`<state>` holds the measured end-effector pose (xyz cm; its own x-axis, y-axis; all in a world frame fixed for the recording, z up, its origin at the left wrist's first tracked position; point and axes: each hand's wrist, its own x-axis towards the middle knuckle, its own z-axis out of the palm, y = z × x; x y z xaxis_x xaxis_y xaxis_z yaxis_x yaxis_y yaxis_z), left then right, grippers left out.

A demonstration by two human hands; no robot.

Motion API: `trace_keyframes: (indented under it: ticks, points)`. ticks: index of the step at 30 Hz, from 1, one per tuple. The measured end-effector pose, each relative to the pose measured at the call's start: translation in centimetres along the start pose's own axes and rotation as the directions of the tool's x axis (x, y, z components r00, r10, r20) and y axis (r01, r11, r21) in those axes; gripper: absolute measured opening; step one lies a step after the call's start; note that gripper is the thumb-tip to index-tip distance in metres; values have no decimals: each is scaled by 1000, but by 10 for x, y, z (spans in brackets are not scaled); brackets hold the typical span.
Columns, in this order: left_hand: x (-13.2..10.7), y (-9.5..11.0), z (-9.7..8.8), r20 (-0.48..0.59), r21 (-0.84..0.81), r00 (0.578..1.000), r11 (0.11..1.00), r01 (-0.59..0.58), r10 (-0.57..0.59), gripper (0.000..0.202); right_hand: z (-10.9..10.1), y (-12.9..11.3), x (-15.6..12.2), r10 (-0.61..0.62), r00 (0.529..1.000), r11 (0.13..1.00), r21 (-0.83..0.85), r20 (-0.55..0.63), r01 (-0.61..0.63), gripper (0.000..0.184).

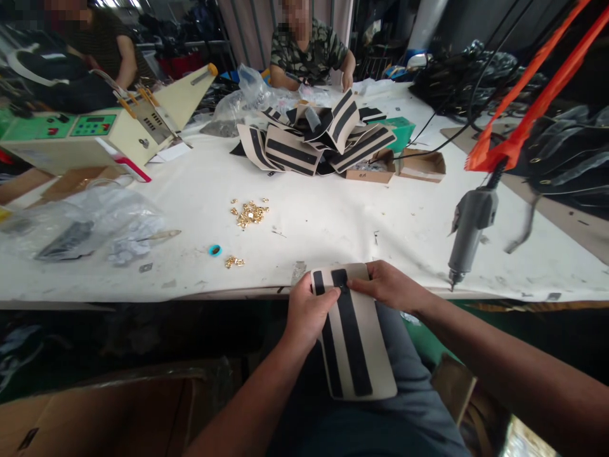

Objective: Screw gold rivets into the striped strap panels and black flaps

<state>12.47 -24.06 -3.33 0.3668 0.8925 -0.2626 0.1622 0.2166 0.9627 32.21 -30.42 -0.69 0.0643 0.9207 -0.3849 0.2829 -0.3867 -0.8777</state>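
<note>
A flat beige panel with two black stripes (378, 346) rests over my lap, its far end at the table's front edge. My left hand (309, 308) grips its left side, thumb pressed on the face near the wider stripe. Across from it, my right hand (380, 282) is closed on the top right corner, its thumb close to the left one. Something small and dark sits between the thumbs on the stripe, too small to name. Beyond the panel on the table lie a small group of gold metal pieces (234, 261) and a larger heap of gold metal pieces (250, 214).
A grey electric screwdriver (471, 231) hangs from orange straps at the right. Striped panels (292, 152) are piled at the back, beside small cardboard boxes (421, 166). A blue ring-shaped item (216, 251), plastic bags (95, 219) and a beige machine (66, 149) stand left. Two people sit opposite.
</note>
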Motion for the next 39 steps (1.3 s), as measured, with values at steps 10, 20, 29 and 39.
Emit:
trace_keyframes:
  ticks: [10, 20, 29, 39]
  points:
    - [15, 10, 7, -10, 314, 997, 947, -73, 81, 33, -7, -4, 20, 50, 998, 973, -224, -38, -58, 32]
    - [23, 12, 11, 12, 518, 996, 851, -81, 87, 35, 2, -11, 23, 16, 981, 938, -337, -195, -82, 9]
    - [20, 15, 13, 11, 644, 988, 754, -125, 154, 73, 0, -14, 26, 3, 983, 921, -382, -183, -74, 12]
    - [27, -13, 3, 361, 727, 612, 199, -657, 704, 24, -2, -16, 31, -11, 985, 906, -418, -172, -63, 16]
